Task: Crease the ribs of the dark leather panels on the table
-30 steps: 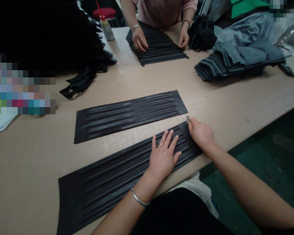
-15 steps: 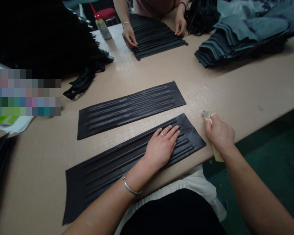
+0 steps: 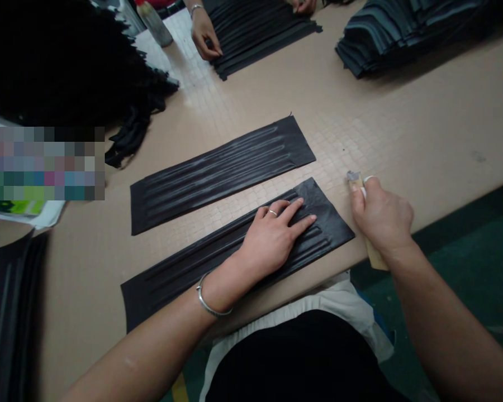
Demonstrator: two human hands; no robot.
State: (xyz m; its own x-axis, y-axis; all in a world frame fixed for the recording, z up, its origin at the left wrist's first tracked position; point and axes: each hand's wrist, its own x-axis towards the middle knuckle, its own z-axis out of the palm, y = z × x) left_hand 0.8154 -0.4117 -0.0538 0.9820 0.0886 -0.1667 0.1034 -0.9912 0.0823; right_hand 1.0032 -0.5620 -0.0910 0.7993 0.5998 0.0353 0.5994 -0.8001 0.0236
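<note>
My left hand [image 3: 272,237] rests with fingers spread on a black ribbed panel [image 3: 180,273] near the table's front edge. Its fingertips lie close to the panel's right end. My right hand [image 3: 381,215] is wrapped round a flat yellowish tool [image 3: 376,254], whose grey tip points away from me, just right of that panel. The tool does not touch the panel. Farther back a second black ribbed panel [image 3: 222,173] lies roughly parallel to the first, with bare tabletop between them.
Across the table [image 3: 423,117], another person's hand [image 3: 205,36] touches black strips [image 3: 255,33]. Stacked dark pieces [image 3: 402,36] lie back right. A bottle [image 3: 155,25], a large black pile [image 3: 67,61] and more black panels [image 3: 12,312] are at left.
The view has tilted down, so the far items sit higher. My left hand's fingers have spread wider on the near panel. My right hand still holds the tool.
</note>
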